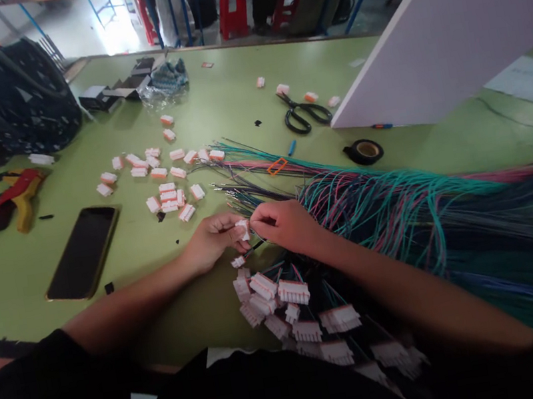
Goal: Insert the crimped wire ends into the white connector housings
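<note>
Between thumb and fingers, my left hand [215, 240] grips a small white connector [243, 230]. My right hand [283, 222] is pinched closed right beside that connector; whatever its fingertips hold is too small to make out. Behind and to the right of my hands spreads a bundle of teal, pink and dark wires [371, 189], with bare ends toward the left. Below my hands hang several larger white connectors [294, 291] with wires attached. Loose white-and-orange connectors [168, 197] are scattered on the green table [226, 108], beyond my left hand.
A phone [83, 253] lies left of my left arm, with red-and-yellow pliers [18, 198] farther left. Black scissors [302, 116] and a roll of black tape [363, 151] lie beyond the wires. A pale panel [441, 23] stands at right; a dark bag [7, 92] at back left.
</note>
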A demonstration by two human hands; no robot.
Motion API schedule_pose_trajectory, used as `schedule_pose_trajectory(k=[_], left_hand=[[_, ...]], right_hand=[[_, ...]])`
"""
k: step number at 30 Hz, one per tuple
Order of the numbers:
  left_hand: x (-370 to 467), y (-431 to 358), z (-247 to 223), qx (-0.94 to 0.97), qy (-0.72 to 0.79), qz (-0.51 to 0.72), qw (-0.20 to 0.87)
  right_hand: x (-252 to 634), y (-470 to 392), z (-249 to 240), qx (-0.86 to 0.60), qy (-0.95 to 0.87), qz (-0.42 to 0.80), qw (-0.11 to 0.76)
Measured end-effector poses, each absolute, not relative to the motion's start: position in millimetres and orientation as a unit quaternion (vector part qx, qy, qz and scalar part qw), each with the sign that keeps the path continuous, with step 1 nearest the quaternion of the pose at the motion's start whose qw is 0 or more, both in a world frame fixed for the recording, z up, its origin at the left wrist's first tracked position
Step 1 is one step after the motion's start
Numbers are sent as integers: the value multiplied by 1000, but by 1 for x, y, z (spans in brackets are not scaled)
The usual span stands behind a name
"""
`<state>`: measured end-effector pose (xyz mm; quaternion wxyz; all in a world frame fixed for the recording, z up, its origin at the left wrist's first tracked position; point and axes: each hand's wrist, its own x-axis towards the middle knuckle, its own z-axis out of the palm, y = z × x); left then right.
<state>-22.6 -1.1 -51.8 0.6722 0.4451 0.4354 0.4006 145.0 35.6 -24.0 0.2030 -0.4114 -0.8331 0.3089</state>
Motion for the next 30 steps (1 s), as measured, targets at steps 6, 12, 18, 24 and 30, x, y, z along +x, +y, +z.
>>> schedule_pose_trajectory(k=[6, 12, 18, 24, 30], left_hand=[[-25, 1, -50, 492, 391, 352, 693], [-27, 3, -51, 489, 380, 340, 708], [-27, 4, -50, 486, 376, 340, 712], [-26, 5, -51, 478, 372, 347, 716], [-26, 5, -50, 465, 370, 347, 726]], right_hand=[[182, 103, -3, -482, -845, 197, 121], [192, 139, -8, -591, -800, 9, -102], [195, 138, -10, -580, -812, 24, -67], [223, 148, -12, -611, -765, 172, 109], [210, 127, -9, -529, -834, 147, 48]])
